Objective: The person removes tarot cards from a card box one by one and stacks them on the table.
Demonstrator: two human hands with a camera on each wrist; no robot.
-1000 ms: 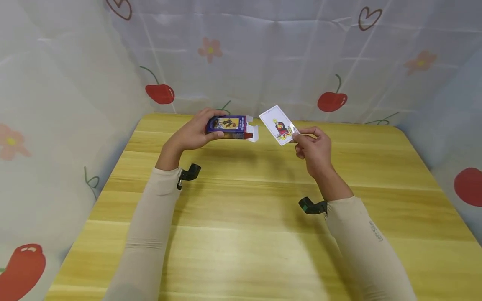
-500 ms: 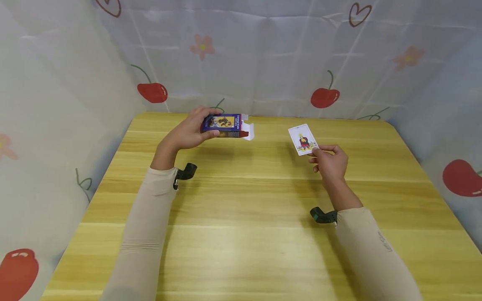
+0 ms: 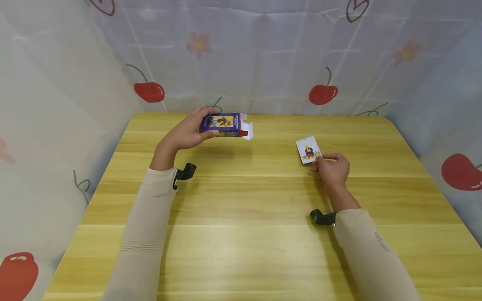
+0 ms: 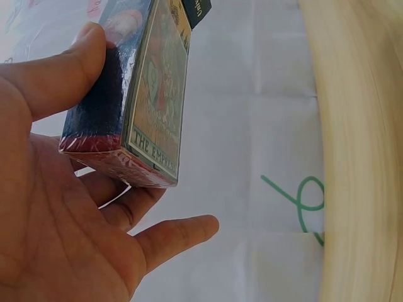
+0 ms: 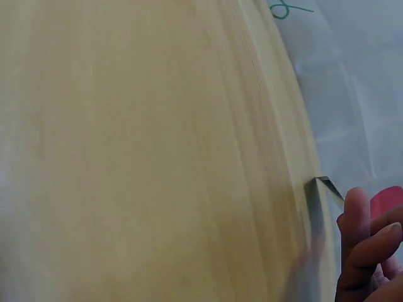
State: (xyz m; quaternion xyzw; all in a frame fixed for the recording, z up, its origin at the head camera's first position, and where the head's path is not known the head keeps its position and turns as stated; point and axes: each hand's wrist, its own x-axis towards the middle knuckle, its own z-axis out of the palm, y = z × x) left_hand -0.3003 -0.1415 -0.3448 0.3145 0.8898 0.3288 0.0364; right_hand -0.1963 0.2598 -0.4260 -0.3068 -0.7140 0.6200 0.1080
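My left hand [image 3: 188,129] grips a blue tarot card box [image 3: 222,122] above the far part of the table, thumb on one narrow side in the left wrist view. The box lies on its side with its white end flap [image 3: 247,130] open to the right. To the right, my right hand [image 3: 334,169] pinches a white illustrated card [image 3: 308,149] by its near right corner. This card is low over the table; whether it touches the wood cannot be told. In the right wrist view the curled fingers [image 5: 371,251] partly hide the card.
A pale wooden table [image 3: 241,234] spreads beneath both hands. Behind its far edge hangs a white curtain [image 3: 256,62] printed with cherries, flowers and hearts, and similar sheets stand at left and right. Each wrist carries a black camera mount [image 3: 186,172].
My right hand has carried the card rightward, away from the box, and lowered it toward the table. The left hand keeps the box in nearly the same place. The head view has shifted slightly.
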